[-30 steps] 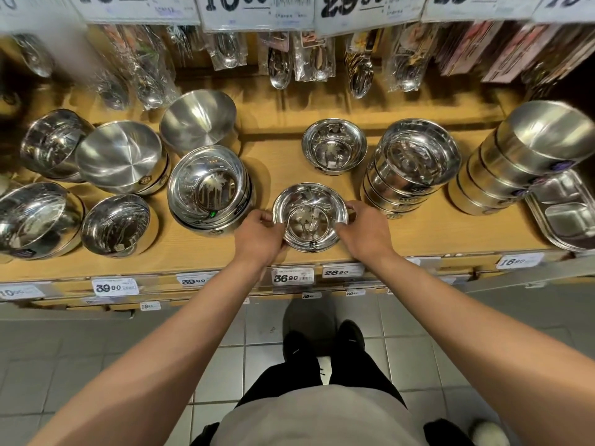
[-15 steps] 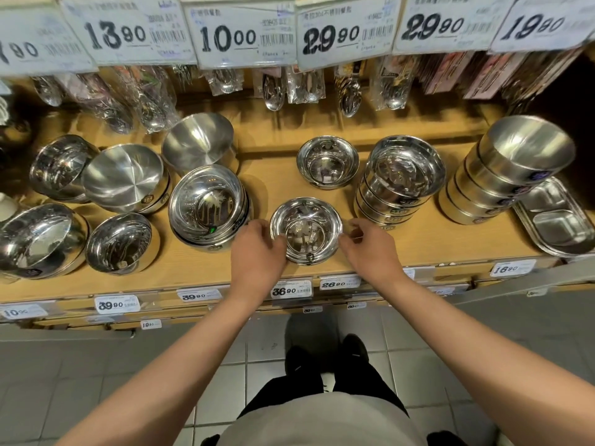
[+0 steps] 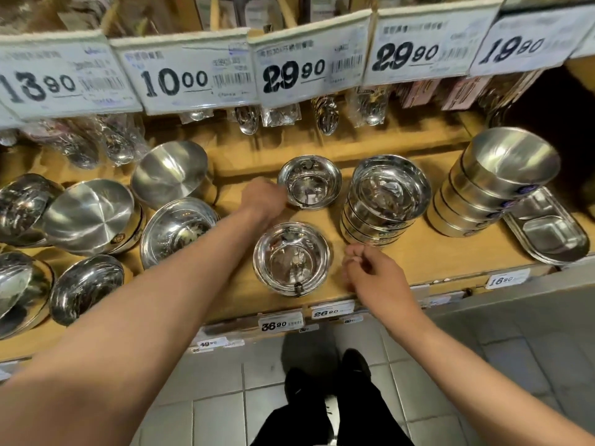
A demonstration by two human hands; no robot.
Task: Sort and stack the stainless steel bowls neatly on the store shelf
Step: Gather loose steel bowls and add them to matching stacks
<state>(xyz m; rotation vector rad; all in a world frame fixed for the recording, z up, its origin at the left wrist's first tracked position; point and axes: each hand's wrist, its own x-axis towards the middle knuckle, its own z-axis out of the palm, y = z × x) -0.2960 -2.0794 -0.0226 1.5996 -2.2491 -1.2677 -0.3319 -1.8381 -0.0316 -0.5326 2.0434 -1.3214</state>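
A small shiny bowl (image 3: pixel 291 257), seemingly nested on another, sits near the front edge of the wooden shelf (image 3: pixel 428 252). Behind it stands a single small bowl (image 3: pixel 309 181). My left hand (image 3: pixel 264 198) reaches over to that back bowl's left rim; its fingers are hidden behind the hand and blurred. My right hand (image 3: pixel 370 273) hovers just right of the front bowl with fingers loosely curled, holding nothing. A leaning stack of shiny bowls (image 3: pixel 384 196) stands to the right of both small bowls.
A tilted stack of matte bowls (image 3: pixel 502 178) and divided steel trays (image 3: pixel 547 228) fill the shelf's right end. Several larger bowls (image 3: pixel 178 228), some tipped, crowd the left (image 3: pixel 90 214). Packaged spoons (image 3: pixel 248 119) and price tags (image 3: pixel 193 78) hang above.
Both hands let go of the front bowl. My left hand moved back to the rear small bowl's rim; my right hand drew off to the right. The camera moved closer.
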